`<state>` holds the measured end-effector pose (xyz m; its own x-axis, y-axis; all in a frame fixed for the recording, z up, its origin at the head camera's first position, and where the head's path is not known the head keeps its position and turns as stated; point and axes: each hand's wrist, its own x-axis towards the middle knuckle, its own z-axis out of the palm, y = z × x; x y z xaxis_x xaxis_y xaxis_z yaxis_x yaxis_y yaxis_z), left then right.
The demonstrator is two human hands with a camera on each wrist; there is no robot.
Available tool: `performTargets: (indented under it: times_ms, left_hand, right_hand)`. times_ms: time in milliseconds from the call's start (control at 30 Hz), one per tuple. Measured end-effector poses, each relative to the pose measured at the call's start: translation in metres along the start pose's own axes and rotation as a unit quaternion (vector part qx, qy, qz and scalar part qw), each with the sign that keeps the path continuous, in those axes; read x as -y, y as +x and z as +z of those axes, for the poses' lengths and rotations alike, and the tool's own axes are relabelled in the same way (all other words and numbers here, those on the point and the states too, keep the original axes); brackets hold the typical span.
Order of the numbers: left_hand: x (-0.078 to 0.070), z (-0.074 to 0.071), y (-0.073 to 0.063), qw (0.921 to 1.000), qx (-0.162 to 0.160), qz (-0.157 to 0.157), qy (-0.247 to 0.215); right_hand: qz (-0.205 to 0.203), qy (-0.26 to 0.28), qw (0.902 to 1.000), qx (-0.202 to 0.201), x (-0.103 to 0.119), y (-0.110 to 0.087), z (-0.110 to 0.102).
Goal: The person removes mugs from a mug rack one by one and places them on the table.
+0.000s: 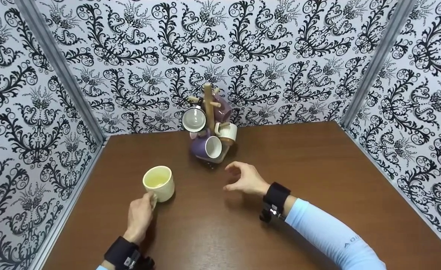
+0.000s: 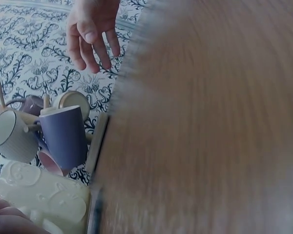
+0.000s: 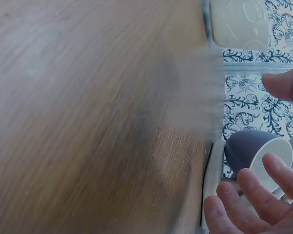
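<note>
At the left of the table, my left hand pinches the handle of a pale yellow mug. The mug is upright, its mouth facing up; raised figures show on its side in the left wrist view. My right hand holds nothing, thumb and fingers spread apart over the table just in front of a wooden mug tree. From the tree's pegs hang a purple mug, a white mug with a dark rim, a white mug with a tan base and a mauve mug.
The brown wooden table carries the mug tree near its back edge. Patterned black-and-white panels stand behind it and along both sides, joined by grey corner posts. A pink mug hangs low on the tree, partly hidden.
</note>
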<state>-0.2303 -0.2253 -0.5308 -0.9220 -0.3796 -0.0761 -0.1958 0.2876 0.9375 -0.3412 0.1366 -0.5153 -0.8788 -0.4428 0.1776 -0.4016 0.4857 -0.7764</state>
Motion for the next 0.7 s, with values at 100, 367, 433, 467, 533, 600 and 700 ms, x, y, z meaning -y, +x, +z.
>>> performTargets:
  times_ms: [100, 367, 433, 467, 533, 600, 700]
  left_hand:
    - [0.003, -0.004, 0.001, 0.9999, -0.003, -0.006, -0.012]
    - [0.008, -0.016, 0.004, 0.9996, -0.01, -0.015, -0.021]
    - [0.009, -0.019, 0.005, 0.9997, -0.013, -0.015, -0.014]
    - [0.009, -0.021, 0.006, 0.9997, -0.016, -0.014, -0.008]
    - [0.011, -0.023, 0.008, 0.9997, -0.021, -0.012, -0.001]
    - [0.012, -0.025, 0.009, 0.9996, -0.025, -0.012, 0.0]
    - [0.014, -0.027, 0.011, 0.9995, -0.028, -0.016, -0.005]
  right_hand:
    - [0.003, 0.004, 1.0, 0.001, 0.0, 0.0, 0.0]
    - [0.015, -0.006, 0.9999, -0.006, 0.0, -0.002, -0.002]
    - [0.016, -0.002, 0.9998, -0.007, 0.001, -0.003, -0.003]
    - [0.018, 0.0, 0.9998, -0.007, 0.001, -0.003, -0.003]
    - [0.02, -0.001, 0.9998, -0.008, 0.001, -0.004, -0.003]
    - [0.022, -0.005, 0.9997, -0.01, 0.001, -0.004, -0.003]
    - [0.025, -0.014, 0.9995, -0.014, 0.0, -0.004, -0.003]
